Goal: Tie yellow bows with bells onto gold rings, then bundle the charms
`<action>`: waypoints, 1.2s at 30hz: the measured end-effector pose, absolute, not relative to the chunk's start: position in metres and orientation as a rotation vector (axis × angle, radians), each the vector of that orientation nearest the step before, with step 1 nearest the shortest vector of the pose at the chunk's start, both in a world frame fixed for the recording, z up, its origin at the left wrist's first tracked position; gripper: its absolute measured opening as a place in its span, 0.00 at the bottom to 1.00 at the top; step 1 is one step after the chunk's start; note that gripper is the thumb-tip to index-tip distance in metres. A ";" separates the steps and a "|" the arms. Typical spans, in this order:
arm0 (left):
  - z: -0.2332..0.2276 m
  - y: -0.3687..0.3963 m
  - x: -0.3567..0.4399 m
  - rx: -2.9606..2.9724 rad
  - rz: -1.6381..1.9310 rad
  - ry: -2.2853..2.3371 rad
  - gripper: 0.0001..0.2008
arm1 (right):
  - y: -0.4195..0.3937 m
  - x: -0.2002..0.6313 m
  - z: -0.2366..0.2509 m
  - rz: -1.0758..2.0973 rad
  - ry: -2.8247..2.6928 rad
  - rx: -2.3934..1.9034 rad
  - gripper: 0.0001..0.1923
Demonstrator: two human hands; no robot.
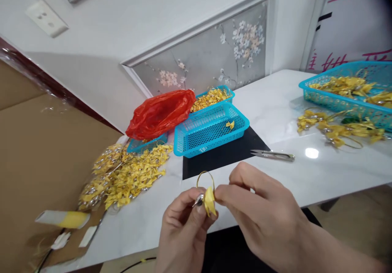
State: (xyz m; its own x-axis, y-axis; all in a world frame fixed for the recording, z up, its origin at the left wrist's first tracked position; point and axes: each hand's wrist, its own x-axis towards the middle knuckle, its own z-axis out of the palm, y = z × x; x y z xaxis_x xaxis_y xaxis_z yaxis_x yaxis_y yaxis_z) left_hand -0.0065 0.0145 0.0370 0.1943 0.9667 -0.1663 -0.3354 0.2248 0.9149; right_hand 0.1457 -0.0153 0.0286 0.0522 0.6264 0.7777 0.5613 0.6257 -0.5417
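Observation:
My left hand [183, 228] and my right hand [260, 211] meet near the front edge of a white table [275, 105]. Together they pinch a small yellow ribbon bow [210, 201] with a thin gold loop above it and a silver bead at its left. The left fingers grip the bead side, the right fingertips hold the bow's right edge. A blue mesh basket [211, 132] with one yellow bow inside sits behind the hands on a black mat [226, 152]. Small thread snips [272, 155] lie to the right of the mat.
A pile of yellow bows [128, 175] lies at the left beside a red plastic bag [161, 113]. Another blue basket [214, 97] of yellow pieces stands behind it. A large blue basket [352, 97] and loose bows [337, 128] are at the right. Brown cardboard [36, 154] fills the left.

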 end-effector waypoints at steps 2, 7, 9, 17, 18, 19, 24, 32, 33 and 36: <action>0.039 0.012 -0.005 0.888 1.062 0.914 0.08 | -0.016 0.146 0.025 0.133 -1.589 -0.989 0.15; 0.043 0.009 -0.005 0.879 0.978 0.871 0.08 | -0.018 0.151 0.019 0.320 -1.536 -0.913 0.12; 0.044 0.009 -0.006 0.888 0.965 0.861 0.09 | -0.018 0.153 0.018 0.365 -1.524 -0.921 0.12; 0.045 0.010 0.001 1.164 0.965 0.949 0.05 | -0.022 0.156 0.012 0.374 -1.537 -0.991 0.11; 0.047 0.010 0.002 1.189 0.953 0.961 0.04 | -0.023 0.157 0.012 0.371 -1.548 -1.007 0.10; 0.048 0.010 0.003 1.206 0.938 0.968 0.05 | -0.023 0.158 0.011 0.366 -1.563 -1.017 0.10; 0.049 0.012 0.000 1.206 0.869 0.925 0.07 | -0.024 0.160 0.007 0.381 -1.601 -1.033 0.10; 0.041 0.012 -0.001 1.014 0.864 0.896 0.06 | -0.020 0.157 0.006 0.542 -1.489 -1.025 0.08; 0.041 0.012 -0.001 0.996 0.861 0.896 0.06 | -0.020 0.157 0.007 0.552 -1.484 -1.026 0.08; 0.041 0.013 -0.001 0.989 0.856 0.881 0.05 | -0.019 0.158 0.006 0.571 -1.488 -1.034 0.08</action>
